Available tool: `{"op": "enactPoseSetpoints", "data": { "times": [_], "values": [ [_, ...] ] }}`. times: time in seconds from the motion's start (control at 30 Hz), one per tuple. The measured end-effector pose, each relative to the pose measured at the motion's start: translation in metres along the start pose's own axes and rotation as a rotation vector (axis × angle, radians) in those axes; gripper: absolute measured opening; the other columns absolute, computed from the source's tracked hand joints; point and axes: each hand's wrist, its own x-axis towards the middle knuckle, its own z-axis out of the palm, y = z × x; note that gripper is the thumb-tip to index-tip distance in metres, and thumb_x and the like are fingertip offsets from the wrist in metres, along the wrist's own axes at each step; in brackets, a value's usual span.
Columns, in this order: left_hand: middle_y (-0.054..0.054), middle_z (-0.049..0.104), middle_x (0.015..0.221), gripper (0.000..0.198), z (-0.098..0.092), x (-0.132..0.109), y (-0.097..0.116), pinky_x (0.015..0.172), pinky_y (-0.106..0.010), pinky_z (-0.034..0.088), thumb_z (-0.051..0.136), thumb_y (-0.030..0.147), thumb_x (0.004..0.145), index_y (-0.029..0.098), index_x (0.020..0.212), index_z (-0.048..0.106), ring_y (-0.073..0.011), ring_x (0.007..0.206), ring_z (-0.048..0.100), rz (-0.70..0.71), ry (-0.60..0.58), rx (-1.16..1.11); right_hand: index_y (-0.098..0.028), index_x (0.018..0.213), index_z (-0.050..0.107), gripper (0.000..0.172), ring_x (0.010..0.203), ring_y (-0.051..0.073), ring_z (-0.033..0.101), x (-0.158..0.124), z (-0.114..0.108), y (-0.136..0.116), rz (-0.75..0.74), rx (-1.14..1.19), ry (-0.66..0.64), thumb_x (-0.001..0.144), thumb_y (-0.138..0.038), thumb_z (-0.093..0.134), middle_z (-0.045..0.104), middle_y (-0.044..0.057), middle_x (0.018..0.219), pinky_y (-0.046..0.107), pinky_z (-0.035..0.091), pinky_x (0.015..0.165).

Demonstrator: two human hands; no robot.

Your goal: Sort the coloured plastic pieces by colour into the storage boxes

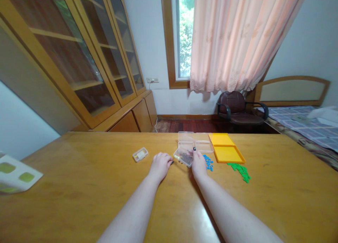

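My right hand (pixel 199 164) grips a small clear plastic box (pixel 183 156), tilted above the table, with dark small contents showing through it. Just left of the box, my left hand (pixel 161 165) rests low at the table with its fingers curled together; whatever may be in them is hidden. Behind the held box lie open clear plastic cases (pixel 204 147). Small blue pieces (pixel 208 162) are scattered right beside my right hand. To the left of my left hand sits a small clear box (pixel 140 154) with pale and yellow contents.
An open yellow case (pixel 229 154) lies at the back right of the wooden table (pixel 105 200), with small green pieces (pixel 241 171) in front of it. A white object with green windows (pixel 18 176) stands at the left edge. Beyond are an armchair (pixel 233 107) and a bed.
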Motion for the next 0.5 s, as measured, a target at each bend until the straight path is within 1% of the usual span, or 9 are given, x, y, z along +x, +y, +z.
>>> {"op": "enactPoseSetpoints", "data": {
  "times": [0.07,0.13,0.2,0.33,0.5],
  "values": [
    [-0.002,0.064,0.092,0.01,-0.0005,-0.0006,-0.0005,0.081,-0.03,0.035,0.058,0.029,0.081,0.023,0.086,0.065,-0.018,0.091,0.051,-0.019,0.008,-0.021,-0.015,0.08,0.065,0.049,0.075,0.024,0.066,0.0018,-0.0008,0.003,0.004,0.001,0.002,0.068,-0.061,0.054,0.071,0.01,0.076,0.033,0.049,0.067],
    [-0.002,0.063,0.095,0.014,-0.0013,-0.0012,-0.0008,0.081,-0.029,0.035,0.061,0.029,0.079,0.022,0.091,0.063,-0.0179,0.092,0.051,-0.044,0.015,-0.039,-0.015,0.08,0.065,0.048,0.076,0.024,0.066,0.0033,-0.0014,0.0051,0.007,0.004,0.003,0.068,-0.061,0.055,0.071,0.01,0.077,0.033,0.049,0.068],
    [-0.003,0.062,0.097,0.016,-0.0024,-0.0013,-0.0011,0.082,-0.029,0.035,0.061,0.029,0.078,0.022,0.093,0.062,-0.0179,0.093,0.051,-0.061,-0.003,-0.034,-0.015,0.08,0.065,0.047,0.077,0.024,0.065,0.0038,-0.0016,0.0055,0.004,0.005,0.0,0.067,-0.06,0.055,0.071,0.01,0.077,0.033,0.05,0.069],
    [-0.002,0.062,0.093,0.01,-0.0041,0.0,-0.0024,0.081,-0.029,0.034,0.06,0.029,0.079,0.022,0.084,0.064,-0.0181,0.093,0.051,-0.08,-0.067,-0.005,-0.016,0.079,0.065,0.047,0.077,0.025,0.065,0.0025,-0.0009,0.0035,-0.001,-0.017,-0.003,0.068,-0.06,0.054,0.071,0.01,0.077,0.033,0.05,0.068],
    [-0.002,0.063,0.089,0.008,-0.0013,0.0015,-0.0044,0.078,-0.029,0.034,0.059,0.029,0.08,0.022,0.08,0.064,-0.0175,0.089,0.051,-0.059,-0.039,0.001,-0.016,0.078,0.065,0.048,0.076,0.024,0.065,0.0028,-0.0003,0.004,0.008,-0.017,-0.004,0.068,-0.062,0.053,0.071,0.01,0.077,0.033,0.05,0.067]
  ]
}}
